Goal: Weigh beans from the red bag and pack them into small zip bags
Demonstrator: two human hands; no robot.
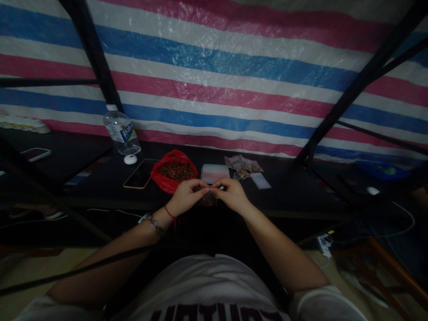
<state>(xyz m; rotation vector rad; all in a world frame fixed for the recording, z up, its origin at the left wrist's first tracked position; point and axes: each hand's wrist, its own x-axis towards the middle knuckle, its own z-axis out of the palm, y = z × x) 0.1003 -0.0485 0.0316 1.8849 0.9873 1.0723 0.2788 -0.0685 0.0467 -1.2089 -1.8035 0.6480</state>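
Head view: small clear packet (210,191), brown-filled.

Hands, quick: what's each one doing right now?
Left hand: fingers pinched shut on a small clear packet, in front of the red bag.
Right hand: pinched shut on the same packet's other end.

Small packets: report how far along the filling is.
Done: a few filled small packets lie in a pile on the dark table. In hand: the left hand and right hand pinch one small clear bag between them. Left: the red bag holds plenty of brown pieces.
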